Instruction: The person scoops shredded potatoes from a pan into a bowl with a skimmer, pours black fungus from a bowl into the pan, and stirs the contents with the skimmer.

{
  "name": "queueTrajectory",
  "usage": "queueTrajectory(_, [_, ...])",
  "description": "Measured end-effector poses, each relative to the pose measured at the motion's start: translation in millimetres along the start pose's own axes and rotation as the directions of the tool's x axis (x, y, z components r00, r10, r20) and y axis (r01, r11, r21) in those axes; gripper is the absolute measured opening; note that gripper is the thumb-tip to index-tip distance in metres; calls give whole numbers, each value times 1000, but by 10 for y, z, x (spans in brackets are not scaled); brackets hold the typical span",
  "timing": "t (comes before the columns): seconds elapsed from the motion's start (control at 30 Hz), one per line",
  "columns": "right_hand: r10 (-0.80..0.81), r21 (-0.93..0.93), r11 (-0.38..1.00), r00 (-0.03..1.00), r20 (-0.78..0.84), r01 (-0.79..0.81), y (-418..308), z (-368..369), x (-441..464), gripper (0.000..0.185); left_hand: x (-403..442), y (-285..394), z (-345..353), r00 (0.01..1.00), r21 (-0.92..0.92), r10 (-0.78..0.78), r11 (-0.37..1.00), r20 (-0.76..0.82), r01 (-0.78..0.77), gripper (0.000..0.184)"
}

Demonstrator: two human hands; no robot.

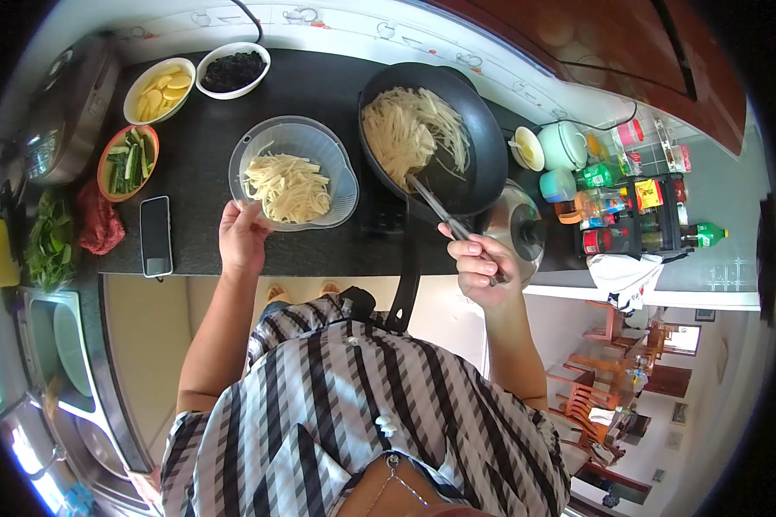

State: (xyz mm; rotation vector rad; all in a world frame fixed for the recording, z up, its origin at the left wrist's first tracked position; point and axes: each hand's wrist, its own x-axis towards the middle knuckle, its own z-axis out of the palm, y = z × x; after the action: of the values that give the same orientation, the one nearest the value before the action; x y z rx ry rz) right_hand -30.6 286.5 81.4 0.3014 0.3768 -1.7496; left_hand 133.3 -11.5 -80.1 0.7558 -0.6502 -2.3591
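My left hand (243,239) pinches the near-left rim of a clear plastic bowl (345,191), which holds pale shredded strips (289,187). In my right hand (483,265) is a pair of metal tongs (438,207), its tips among the pale strips in the pan. The dark pan (485,146) stands right of the bowl, with strips (401,129) piled at its left and upper part. Its black handle (404,297) points toward my body. Beside my right hand, a glass lid (522,226) is partly hidden.
At the back left are bowls of yellow slices (160,90), black pieces (231,72) and cut green vegetables (128,164). A phone (156,235), red cloth (100,218) and leafy greens (52,241) lie left. Bottles and a rack (651,215) stand right.
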Motion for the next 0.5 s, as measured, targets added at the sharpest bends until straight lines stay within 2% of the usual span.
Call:
queueTrajectory(0.17, [-8,-39,999,1000,30,9,-84,20,-41,38,-61,105,150,999,-17,29,999,16,-29,14])
queueTrajectory(0.27, [-19,-71,997,999,26,21,-127,67,-90,38,-102,215,329,997,5,36,999,-73,-36,18])
queueTrajectory(0.5, [-69,-157,985,996,50,76,-170,314,-258,40,-9,343,443,995,-23,100,995,29,-100,15])
